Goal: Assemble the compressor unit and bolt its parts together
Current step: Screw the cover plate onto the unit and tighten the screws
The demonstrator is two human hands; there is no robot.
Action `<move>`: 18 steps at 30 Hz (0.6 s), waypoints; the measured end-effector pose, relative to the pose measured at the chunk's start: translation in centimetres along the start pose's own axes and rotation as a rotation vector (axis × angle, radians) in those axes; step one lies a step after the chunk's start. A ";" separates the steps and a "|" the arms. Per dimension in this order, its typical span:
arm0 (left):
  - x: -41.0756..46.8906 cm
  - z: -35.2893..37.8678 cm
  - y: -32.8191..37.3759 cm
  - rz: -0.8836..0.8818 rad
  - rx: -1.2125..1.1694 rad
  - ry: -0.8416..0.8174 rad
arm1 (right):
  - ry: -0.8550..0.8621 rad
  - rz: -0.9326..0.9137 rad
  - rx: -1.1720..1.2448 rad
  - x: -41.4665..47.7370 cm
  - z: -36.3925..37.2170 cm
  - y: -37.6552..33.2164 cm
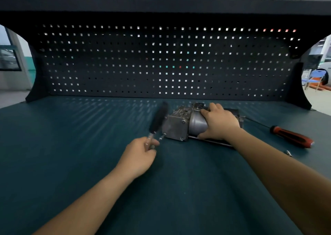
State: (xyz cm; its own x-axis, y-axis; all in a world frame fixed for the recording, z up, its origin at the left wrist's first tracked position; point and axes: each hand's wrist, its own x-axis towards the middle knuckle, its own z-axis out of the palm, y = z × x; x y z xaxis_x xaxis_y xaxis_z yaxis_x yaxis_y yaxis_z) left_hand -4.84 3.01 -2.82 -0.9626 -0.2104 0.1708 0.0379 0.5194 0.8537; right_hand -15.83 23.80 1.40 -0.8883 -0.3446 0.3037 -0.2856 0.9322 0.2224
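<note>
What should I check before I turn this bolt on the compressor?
1. Right hand steadying compressor unit: ok.
2. Left hand gripping black-handled tool: ok.
3. Tool seated squarely on corner bolt: cannot tell, blurred.
4. Other end-plate bolts tight: cannot tell.
5. Screwdriver lying clear of both hands: ok.

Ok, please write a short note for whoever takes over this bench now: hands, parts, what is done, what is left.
Left hand pinches the metal end of a black-handled tool at a protruding bolt on the end plate of the compressor.
Right hand grips the compressor body on the mat.
Red screwdriver lies to its right, untouched.
Done: end plate on, two other bolts look seated.
Left: drive this bolt home; others hidden, check them.
</note>
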 end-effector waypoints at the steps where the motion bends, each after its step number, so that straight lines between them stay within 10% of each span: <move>1: 0.2 0.1 0.2 -0.138 -0.248 0.008 | 0.002 -0.001 -0.001 0.0 0.0 0.0; 4: 0.2 -0.3 0.9 -0.509 -1.034 0.026 | 0.003 -0.005 -0.002 0.0 0.0 0.0; 7: 0.5 -1.3 0.6 -0.605 -1.333 0.067 | 0.003 -0.006 -0.002 0.0 0.0 0.0; 18: -0.3 -0.2 0.7 -0.083 -0.125 -0.003 | -0.001 0.007 0.005 0.1 0.0 -0.1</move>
State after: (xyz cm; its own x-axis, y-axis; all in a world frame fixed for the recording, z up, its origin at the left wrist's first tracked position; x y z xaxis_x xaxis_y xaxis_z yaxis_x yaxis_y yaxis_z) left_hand -4.48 3.24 -2.15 -0.9645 -0.2458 0.0962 -0.0084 0.3928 0.9196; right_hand -15.86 23.66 1.41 -0.8904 -0.3382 0.3045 -0.2813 0.9350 0.2161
